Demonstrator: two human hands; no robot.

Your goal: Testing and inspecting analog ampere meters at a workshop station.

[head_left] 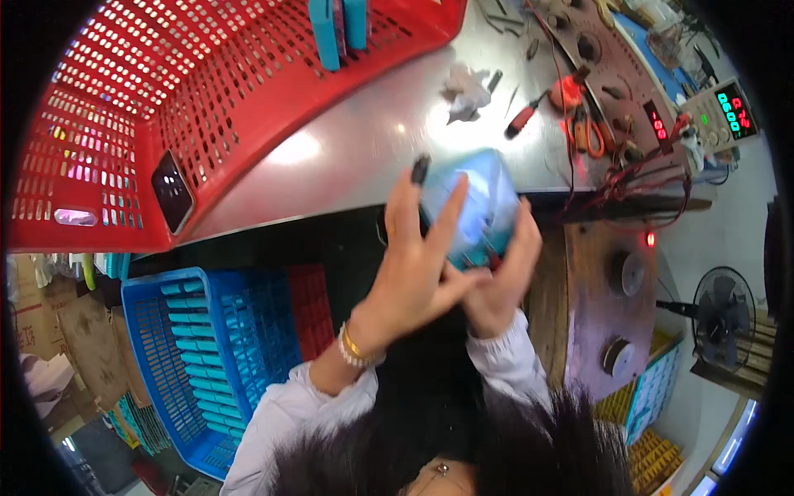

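Note:
A shiny teal-blue wrapped pack, blurred by motion, is tilted between my hands at the bench's front edge. A small red part or wire shows at its lower end. My right hand grips it from the right and below, fingers curled along its side. My left hand lies over its left side with the fingers stretched and spread, the thumb reaching across toward my right hand. A black covering sits on one left fingertip. Where the palms meet the pack is partly hidden.
A red perforated basket with teal blocks and a phone stands at left. Below it, a blue crate holds several teal packs. Crumpled tissue, a red-handled tool, orange-handled scissors and a power supply lie rightward.

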